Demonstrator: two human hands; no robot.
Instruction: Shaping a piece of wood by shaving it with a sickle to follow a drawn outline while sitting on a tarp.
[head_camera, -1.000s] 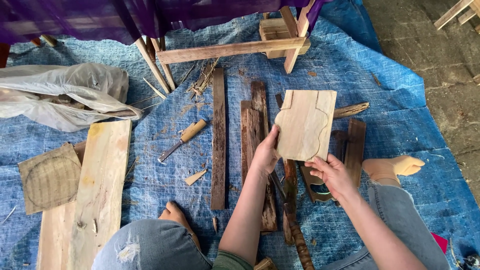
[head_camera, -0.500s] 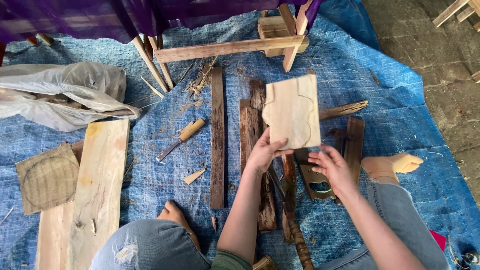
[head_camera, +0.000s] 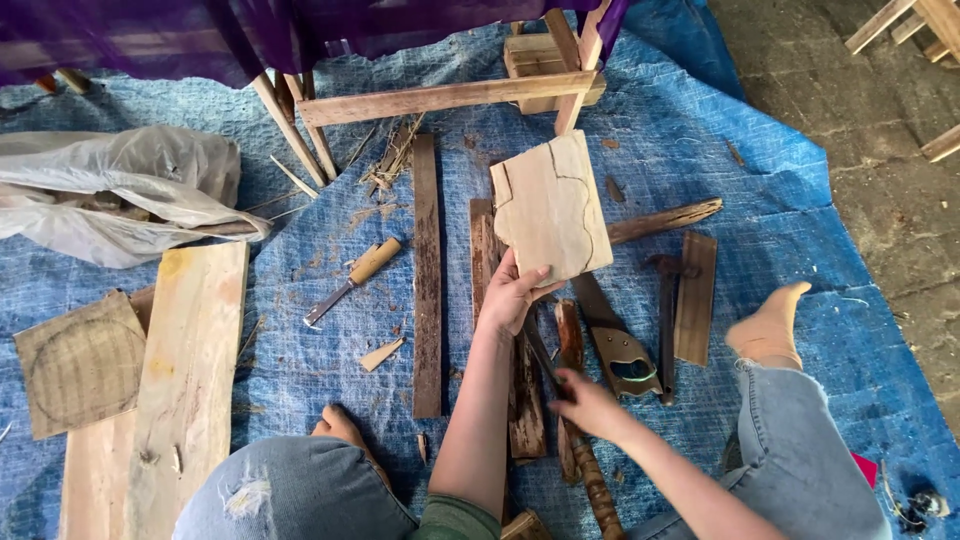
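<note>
Head view, lower centre: the right hand (head_camera: 588, 402) has left the board it steadied a second ago and dropped onto a dark wooden stick (head_camera: 585, 455), fingers curled around it. Above it, the left hand (head_camera: 512, 293) alone now pinches the lower edge of the pale board (head_camera: 548, 208), which has slid up to centre frame. That board is flat, light tan, with a curved outline drawn on it.

Makeshift woodworking spot; blue tarp (head_camera: 700, 180), planks (head_camera: 190, 370), handsaw (head_camera: 615, 340), chisel (head_camera: 355, 278)
</note>
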